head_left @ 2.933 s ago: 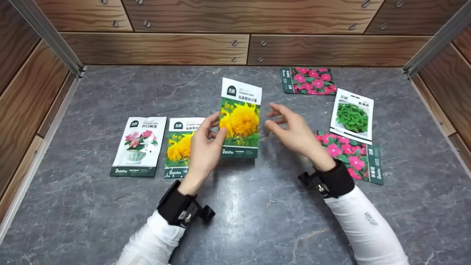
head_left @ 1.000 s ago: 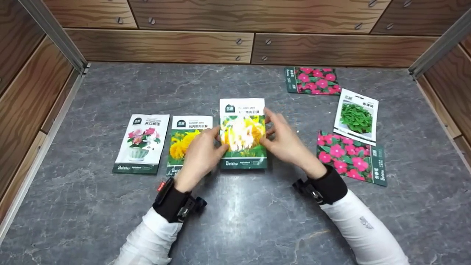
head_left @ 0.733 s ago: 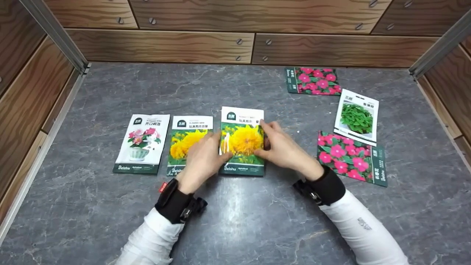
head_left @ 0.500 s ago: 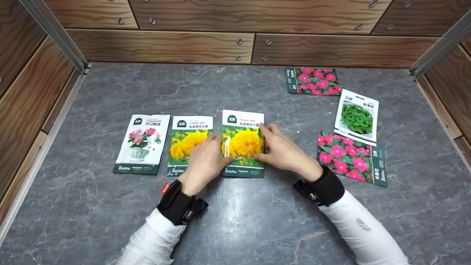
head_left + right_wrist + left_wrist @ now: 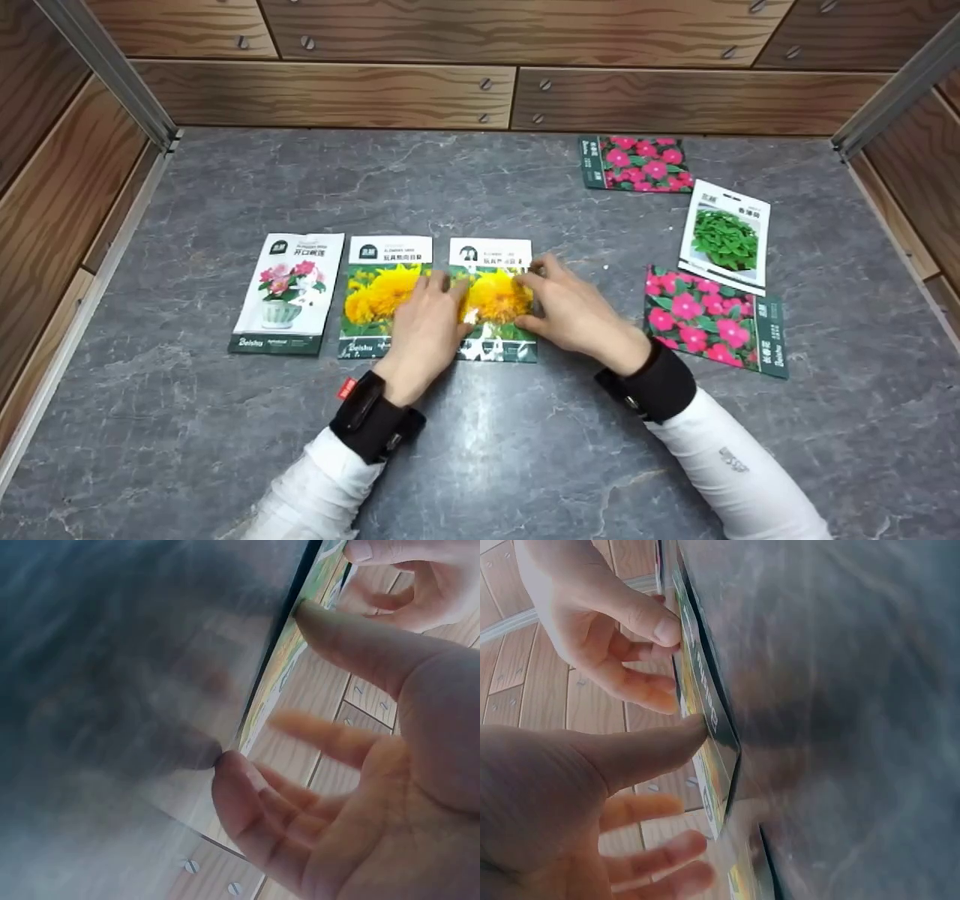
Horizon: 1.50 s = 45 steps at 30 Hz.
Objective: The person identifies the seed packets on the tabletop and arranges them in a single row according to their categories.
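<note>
The yellow-flower packet [image 5: 493,304] lies at the centre of the head view, on a grey table [image 5: 150,420] patterned with pale, marble-like veins. The left hand [image 5: 425,322] and right hand [image 5: 574,311] are apart from each other, one at each side of it; their thumbs touch its face, the fingers loosely spread and not closed round it.

Light glares on the packet and in a pale patch on the tabletop at the lower centre of the frame; a tan vein crosses the lower right. Across the top runs a back wall [image 5: 337,94] of wood-grain panels with dark seams and screw heads, some of them printed-looking. Side walls [image 5: 45,150] of similar panelling close in at the left and right edges, and a grey metal rail [image 5: 105,71] slants down each upper corner.

A second yellow-flower packet [image 5: 379,300] and a potted-flower packet [image 5: 285,292] lie left of centre. Towards the right, a green-leaf packet [image 5: 725,236] lies between two pink-flower packets [image 5: 712,322], overlapping the lower one.
</note>
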Tool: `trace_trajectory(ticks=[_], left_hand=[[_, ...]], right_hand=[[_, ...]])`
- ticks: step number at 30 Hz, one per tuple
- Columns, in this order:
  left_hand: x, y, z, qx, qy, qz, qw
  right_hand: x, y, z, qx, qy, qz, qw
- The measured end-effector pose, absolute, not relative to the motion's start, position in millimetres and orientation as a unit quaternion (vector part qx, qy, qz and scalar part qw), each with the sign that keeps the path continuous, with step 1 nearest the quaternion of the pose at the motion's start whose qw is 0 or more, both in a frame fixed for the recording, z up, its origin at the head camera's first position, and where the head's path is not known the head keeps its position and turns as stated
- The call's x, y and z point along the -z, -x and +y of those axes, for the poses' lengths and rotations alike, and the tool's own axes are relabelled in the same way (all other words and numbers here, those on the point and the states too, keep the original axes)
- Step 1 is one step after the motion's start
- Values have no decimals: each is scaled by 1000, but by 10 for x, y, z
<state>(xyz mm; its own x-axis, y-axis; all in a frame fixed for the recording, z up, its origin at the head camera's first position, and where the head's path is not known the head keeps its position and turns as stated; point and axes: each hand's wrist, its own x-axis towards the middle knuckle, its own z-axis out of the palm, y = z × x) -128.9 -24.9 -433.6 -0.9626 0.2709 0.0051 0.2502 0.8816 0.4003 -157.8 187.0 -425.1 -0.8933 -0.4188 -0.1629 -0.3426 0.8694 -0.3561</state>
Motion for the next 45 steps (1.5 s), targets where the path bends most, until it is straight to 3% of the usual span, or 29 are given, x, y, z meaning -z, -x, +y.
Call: trace_trajectory(ticks=[6, 13, 30, 45], left_hand=[[4310, 1306, -333, -200, -215, 951, 95], [4254, 1282, -388, -182, -212, 947, 156], [4183, 1267, -424, -172, -186, 948, 194], [4184, 1301, -417, -162, -189, 950, 188]], right_hand=[[4214, 1568, 1897, 122, 236, 952, 152], [4192, 1553, 1916, 108, 250, 942, 197], [4216, 1539, 1896, 106, 261, 938, 204], [4234, 1542, 1889, 109, 261, 937, 204]])
